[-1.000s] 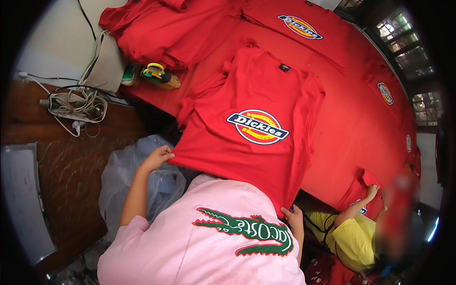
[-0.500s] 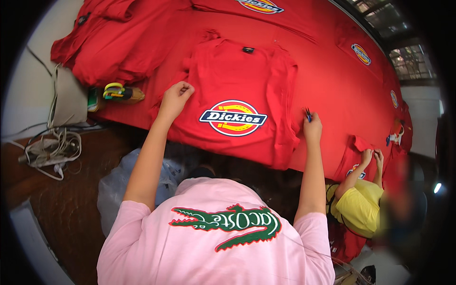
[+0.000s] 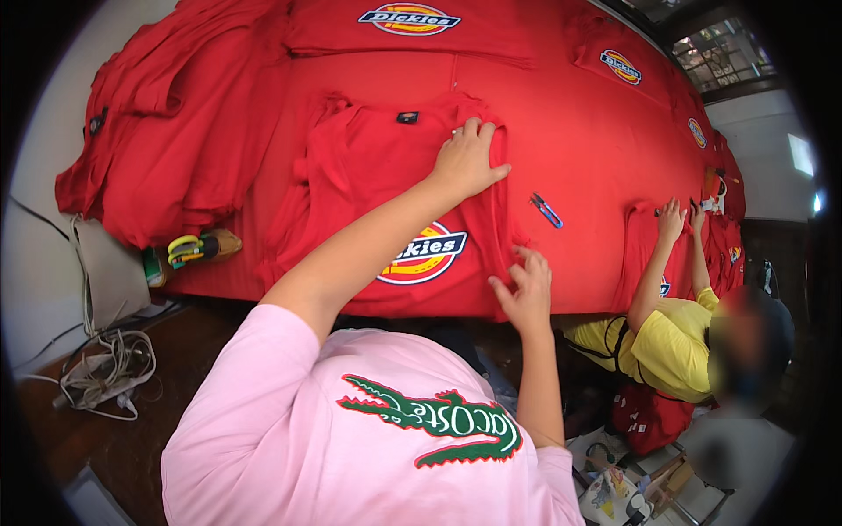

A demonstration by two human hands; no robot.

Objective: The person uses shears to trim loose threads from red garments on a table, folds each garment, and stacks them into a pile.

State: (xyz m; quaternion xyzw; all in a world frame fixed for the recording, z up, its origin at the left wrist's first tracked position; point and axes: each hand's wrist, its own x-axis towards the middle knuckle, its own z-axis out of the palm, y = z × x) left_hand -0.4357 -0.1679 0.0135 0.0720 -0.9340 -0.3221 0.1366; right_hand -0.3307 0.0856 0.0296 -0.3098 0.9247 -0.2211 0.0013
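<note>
A red T-shirt with a round logo print in yellow, blue and white lies spread in front of me, its collar pointing away. My left hand reaches across the shirt to its right shoulder, fingers stretched over the fabric. Its forearm hides part of the print. At the lower right edge of the shirt is my right hand, fingers apart and slightly curled, with nothing visible in them. Blue-handled thread snips lie on the red table surface just right of the shirt.
Red shirts are heaped at left, beside yellow-handled scissors. A folded red shirt lies at the far side. To the right, a co-worker in a yellow shirt handles red cloth. Tangled cables lie at lower left.
My right hand has let go of the thread snips, which now rest on the table, and has moved lower left. My left hand has crossed to the shirt's right shoulder.
</note>
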